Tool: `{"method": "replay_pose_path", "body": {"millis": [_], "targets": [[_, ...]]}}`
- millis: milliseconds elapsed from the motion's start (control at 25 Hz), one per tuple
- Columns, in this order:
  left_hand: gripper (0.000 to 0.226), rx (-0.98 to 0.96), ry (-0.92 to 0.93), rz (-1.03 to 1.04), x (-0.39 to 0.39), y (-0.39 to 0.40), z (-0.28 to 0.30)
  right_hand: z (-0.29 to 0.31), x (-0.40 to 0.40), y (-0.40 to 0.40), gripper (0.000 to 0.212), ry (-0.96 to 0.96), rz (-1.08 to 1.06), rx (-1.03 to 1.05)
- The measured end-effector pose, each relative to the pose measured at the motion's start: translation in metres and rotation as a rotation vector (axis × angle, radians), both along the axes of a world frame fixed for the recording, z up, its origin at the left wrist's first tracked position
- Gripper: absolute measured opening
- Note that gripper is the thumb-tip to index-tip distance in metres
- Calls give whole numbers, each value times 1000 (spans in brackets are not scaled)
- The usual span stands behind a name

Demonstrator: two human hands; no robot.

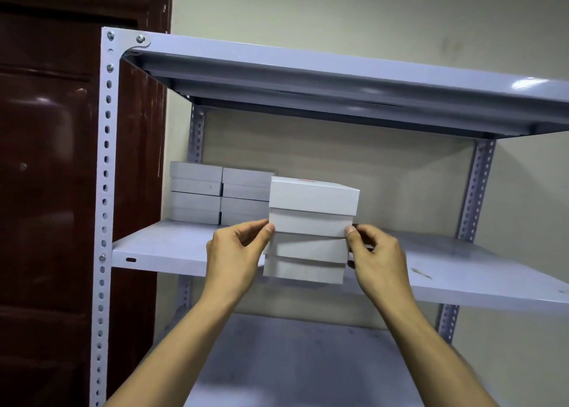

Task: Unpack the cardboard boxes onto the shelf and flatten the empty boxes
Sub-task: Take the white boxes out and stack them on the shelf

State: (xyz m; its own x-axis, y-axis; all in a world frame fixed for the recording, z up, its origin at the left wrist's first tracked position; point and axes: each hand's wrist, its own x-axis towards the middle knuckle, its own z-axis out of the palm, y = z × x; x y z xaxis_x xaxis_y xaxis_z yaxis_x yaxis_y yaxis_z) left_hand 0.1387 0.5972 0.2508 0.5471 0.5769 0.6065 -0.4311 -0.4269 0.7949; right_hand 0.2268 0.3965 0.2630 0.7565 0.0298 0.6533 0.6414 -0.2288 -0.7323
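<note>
My left hand [234, 252] and right hand [380, 257] pinch two stacked white boxes [309, 231]; four more boxes [220, 195] sit on the shelf [160, 248] beyond-left of my grip.

support: grey metal shelf unit [106, 148] with perforated uprights | middle shelf [160, 249]: 4 white boxes at back-left, as 2 stacks of 2 side by side, touching — left stack [195, 195], right stack [246, 195] | middle shelf right part: bare, scuffed | lower shelf [292, 360]: bare, smudged | top shelf [338, 77]: only underside visible
</note>
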Motion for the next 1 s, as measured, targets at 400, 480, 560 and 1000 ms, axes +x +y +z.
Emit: {"method": "replay_pose_path", "body": {"millis": [400,480,560,1000], "targets": [[9,-22,7,-82,13,13,2,-3,7,0,10,-9,-79,20],[10,-12,19,-93,21,18,4,-3,12,2,9,9,-74,-7],[12,10,30,-111,30,23,5,-3,17,4,6,28,-61,-37],[5,-113,133,-213,100,54,12,13,78,25,11,125,-166,-182]]}}
